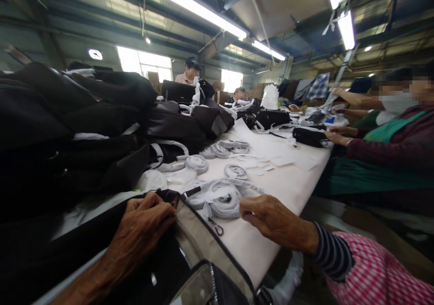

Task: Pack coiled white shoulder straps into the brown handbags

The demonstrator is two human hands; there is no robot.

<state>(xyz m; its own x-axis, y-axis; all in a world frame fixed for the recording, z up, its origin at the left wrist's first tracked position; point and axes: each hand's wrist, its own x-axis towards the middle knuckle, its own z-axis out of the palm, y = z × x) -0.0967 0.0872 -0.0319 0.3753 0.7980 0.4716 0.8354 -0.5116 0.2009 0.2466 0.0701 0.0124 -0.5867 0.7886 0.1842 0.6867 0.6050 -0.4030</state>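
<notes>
A black and tan bag (pixel 200 232) with zippers lies open in front of me. My left hand (pixel 147 219) is closed on its upper edge, fingers curled over the rim. My right hand (pixel 264 214) is closed in a pinch beside a coiled strap in white wrapping (pixel 222 199); whatever its fingers hold is too small to make out. A metal hook (pixel 217 227) hangs out of that coil on the table. Behind it sits a smaller white coil (pixel 236 172).
Dark bags (pixel 101 115) are piled high on the left. More wrapped coils (pixel 196 164) and paper scraps lie on the white table (pixel 298 178). At the right, people in aprons (pixel 383 133) handle a black pouch (pixel 308 136); another person (pixel 190 72) stands behind the pile.
</notes>
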